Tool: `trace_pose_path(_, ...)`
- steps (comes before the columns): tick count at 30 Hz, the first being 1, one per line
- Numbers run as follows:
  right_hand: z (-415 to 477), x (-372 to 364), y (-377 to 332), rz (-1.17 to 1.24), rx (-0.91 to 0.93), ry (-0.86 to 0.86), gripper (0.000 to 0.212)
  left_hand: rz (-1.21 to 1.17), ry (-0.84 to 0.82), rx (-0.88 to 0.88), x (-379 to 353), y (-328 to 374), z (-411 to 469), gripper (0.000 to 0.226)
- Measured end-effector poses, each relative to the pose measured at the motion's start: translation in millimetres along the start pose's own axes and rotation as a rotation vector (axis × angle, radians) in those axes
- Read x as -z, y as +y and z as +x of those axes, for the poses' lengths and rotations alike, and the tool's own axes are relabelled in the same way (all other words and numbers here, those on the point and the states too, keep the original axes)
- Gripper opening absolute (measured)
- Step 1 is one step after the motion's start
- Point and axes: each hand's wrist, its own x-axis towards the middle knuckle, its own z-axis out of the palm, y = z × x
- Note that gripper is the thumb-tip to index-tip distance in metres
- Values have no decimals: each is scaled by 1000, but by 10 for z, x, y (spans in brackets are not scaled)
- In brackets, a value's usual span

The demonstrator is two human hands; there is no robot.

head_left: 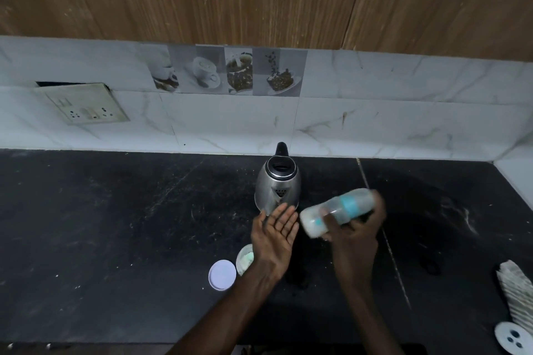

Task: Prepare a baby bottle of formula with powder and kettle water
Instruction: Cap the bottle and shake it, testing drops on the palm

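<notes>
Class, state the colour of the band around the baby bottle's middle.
Light blue band on the baby bottle gripped by the right hand; head view, slightly blurred.

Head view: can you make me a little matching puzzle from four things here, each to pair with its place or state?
Things:
1. kettle
2. baby bottle
3. white lid
4. left hand

Places or states:
a. gripped, tilted, by the right hand
b. open, palm up
c. lying flat on the counter
d. standing upright near the tiled wall

Pairs: 1-d, 2-a, 3-c, 4-b.
</notes>
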Motion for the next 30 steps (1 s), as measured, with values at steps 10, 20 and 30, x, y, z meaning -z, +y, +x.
trace_pose_path(10,74,79,-243,-43,89,-50,102,-4,9,5,-16,-63,21,57)
trace_pose_path(20,-4,51,-149,3,45,10,99,7,-39,-2,-13,-100,-71,61)
trace_pose_path(30,-109,-27,-114,-39,76,13,100,46,-24,-1,93,-32,-109,59)
